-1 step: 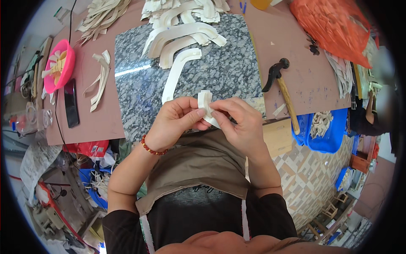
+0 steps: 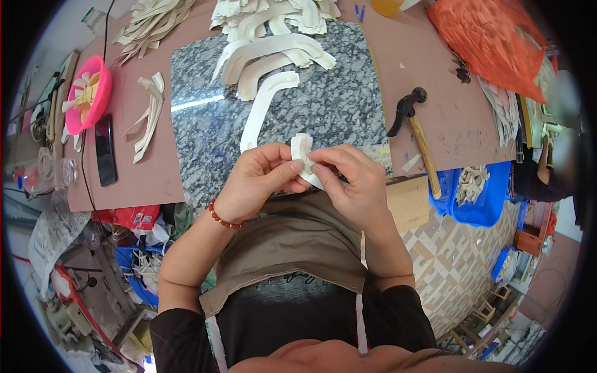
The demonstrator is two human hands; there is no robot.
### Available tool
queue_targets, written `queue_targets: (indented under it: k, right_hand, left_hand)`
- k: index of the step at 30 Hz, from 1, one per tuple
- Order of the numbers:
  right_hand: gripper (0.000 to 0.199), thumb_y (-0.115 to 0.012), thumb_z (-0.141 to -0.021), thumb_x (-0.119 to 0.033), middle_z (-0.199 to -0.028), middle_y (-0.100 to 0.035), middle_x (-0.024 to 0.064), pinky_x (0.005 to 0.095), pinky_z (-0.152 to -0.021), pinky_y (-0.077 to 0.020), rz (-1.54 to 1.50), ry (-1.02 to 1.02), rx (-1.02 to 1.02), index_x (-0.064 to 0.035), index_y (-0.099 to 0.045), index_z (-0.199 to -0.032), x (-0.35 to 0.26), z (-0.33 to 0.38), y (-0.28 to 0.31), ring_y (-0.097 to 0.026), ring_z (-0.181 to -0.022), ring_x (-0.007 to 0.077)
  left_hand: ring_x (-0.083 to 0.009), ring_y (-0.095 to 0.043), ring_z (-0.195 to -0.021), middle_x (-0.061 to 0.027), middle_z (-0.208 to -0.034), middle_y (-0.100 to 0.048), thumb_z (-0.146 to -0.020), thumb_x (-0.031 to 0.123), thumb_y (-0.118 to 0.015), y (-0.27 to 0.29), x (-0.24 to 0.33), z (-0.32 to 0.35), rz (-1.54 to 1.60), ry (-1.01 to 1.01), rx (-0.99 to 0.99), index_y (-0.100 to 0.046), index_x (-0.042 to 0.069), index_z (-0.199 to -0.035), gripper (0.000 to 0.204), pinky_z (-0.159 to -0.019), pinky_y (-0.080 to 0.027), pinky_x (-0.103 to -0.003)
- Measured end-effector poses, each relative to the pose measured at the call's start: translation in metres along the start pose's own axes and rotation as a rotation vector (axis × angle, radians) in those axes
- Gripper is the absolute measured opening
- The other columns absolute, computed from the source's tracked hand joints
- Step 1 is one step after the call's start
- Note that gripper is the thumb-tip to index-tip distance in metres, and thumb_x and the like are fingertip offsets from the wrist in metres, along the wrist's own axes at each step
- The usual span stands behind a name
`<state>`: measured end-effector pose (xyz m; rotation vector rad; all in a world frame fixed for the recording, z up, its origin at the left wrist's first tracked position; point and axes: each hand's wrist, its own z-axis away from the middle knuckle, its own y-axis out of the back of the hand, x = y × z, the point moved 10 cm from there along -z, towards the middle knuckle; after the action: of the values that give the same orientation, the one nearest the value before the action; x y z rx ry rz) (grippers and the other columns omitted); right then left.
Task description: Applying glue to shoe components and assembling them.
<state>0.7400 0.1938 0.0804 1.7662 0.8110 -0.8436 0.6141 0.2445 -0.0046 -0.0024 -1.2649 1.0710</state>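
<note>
Both my hands pinch a small curved cream-coloured strip (image 2: 302, 149) just above the near edge of a speckled granite slab (image 2: 339, 105). My left hand (image 2: 258, 180), with a red bead bracelet on its wrist, grips the strip from the left between thumb and fingers. From the right, my right hand (image 2: 354, 183) holds the strip's lower part. A long curved cream strip (image 2: 261, 109) lies on the slab just beyond my hands. More curved strips (image 2: 273, 53) are piled at the slab's far side.
A hammer (image 2: 413, 133) lies on the brown table to the right of the slab. On the left are a pink bowl (image 2: 90, 102), a black phone (image 2: 104, 149) and loose strips (image 2: 149, 115). An orange bag (image 2: 491, 37) sits far right, with a blue basket (image 2: 482, 202) below the table edge.
</note>
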Motion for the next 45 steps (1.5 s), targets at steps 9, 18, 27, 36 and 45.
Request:
queue_targets:
  k: [9,18,27,36,45]
  right_hand:
    - [0.018,-0.074,-0.088,-0.007,-0.091,-0.068,0.0102,0.0371,-0.067,-0.0554,0.058,-0.033,0.005,-0.0062,-0.069,-0.105,-0.011,0.004,-0.007,-0.069,-0.077,0.0289]
    - [0.014,-0.07,-0.089,-0.018,-0.09,-0.061,0.0102,0.0429,-0.072,-0.053,0.21,0.111,0.077,-0.0062,-0.065,-0.096,-0.011,0.023,-0.025,-0.066,-0.085,0.0311]
    - [0.014,-0.067,-0.09,-0.02,-0.087,-0.064,0.012,0.0453,-0.07,-0.0538,0.254,-0.072,0.235,-0.0064,-0.064,-0.093,0.029,0.073,-0.008,-0.067,-0.082,0.0345]
    - [0.017,-0.064,-0.092,-0.021,-0.085,-0.063,0.0134,0.0463,-0.068,-0.0535,0.249,-0.123,0.182,-0.0041,-0.064,-0.091,0.019,0.124,-0.011,-0.067,-0.081,0.0357]
    - [0.017,-0.063,-0.089,-0.019,-0.087,-0.066,0.0161,0.0492,-0.072,-0.0523,0.115,-0.086,0.114,-0.0022,-0.064,-0.09,0.022,0.126,-0.03,-0.066,-0.087,0.0377]
  left_hand:
    - [-0.0118,-0.071,-0.085,-0.0071,-0.105,-0.072,-0.103,0.008,-0.061,-0.001,0.006,0.009,-0.095,-0.082,0.017,-0.066,-0.003,-0.113,0.016,-0.077,-0.059,-0.024]
    - [-0.0081,-0.066,-0.07,-0.0031,-0.081,-0.071,-0.1,0.002,-0.064,0.016,0.029,0.008,-0.694,-0.179,-0.038,-0.065,-0.002,-0.095,0.006,-0.066,-0.053,-0.022]
    - [-0.008,-0.063,-0.067,-0.003,-0.079,-0.068,-0.103,0.005,-0.059,-0.013,-0.024,-0.027,-0.718,-0.056,-0.247,-0.062,-0.001,-0.094,0.011,-0.064,-0.05,-0.022]
    - [-0.0087,-0.062,-0.067,-0.0035,-0.077,-0.067,-0.103,0.004,-0.059,-0.025,-0.063,-0.002,-0.756,0.005,-0.382,-0.061,-0.001,-0.093,0.011,-0.064,-0.049,-0.022]
    - [-0.0068,-0.059,-0.063,-0.0021,-0.074,-0.067,-0.102,0.006,-0.062,-0.006,-0.066,0.021,-0.902,-0.078,-0.258,-0.064,-0.001,-0.093,0.012,-0.058,-0.047,-0.023]
